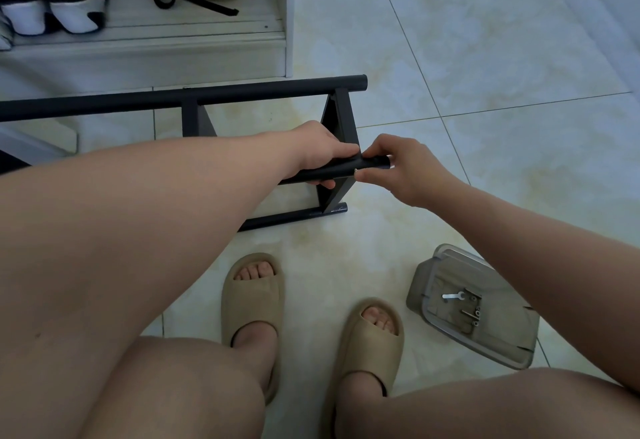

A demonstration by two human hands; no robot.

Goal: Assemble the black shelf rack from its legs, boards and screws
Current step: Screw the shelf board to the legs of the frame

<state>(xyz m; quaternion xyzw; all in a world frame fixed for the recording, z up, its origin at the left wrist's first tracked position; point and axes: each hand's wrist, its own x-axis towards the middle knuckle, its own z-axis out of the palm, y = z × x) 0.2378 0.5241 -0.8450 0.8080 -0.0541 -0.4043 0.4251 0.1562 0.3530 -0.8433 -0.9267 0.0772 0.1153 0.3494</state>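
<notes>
Gripping the tube (349,167) in my left hand (318,151), right hand (405,168) pinching its end, rack (242,95) lying on the floor (485,40), screws (476,314) in a box (426,282) beside my right foot (375,321).

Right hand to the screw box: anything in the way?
Nothing visible. The right hand pinches the tube end. The box with the screws sits on the floor below that forearm. The slipper is beside it, not between.
</notes>
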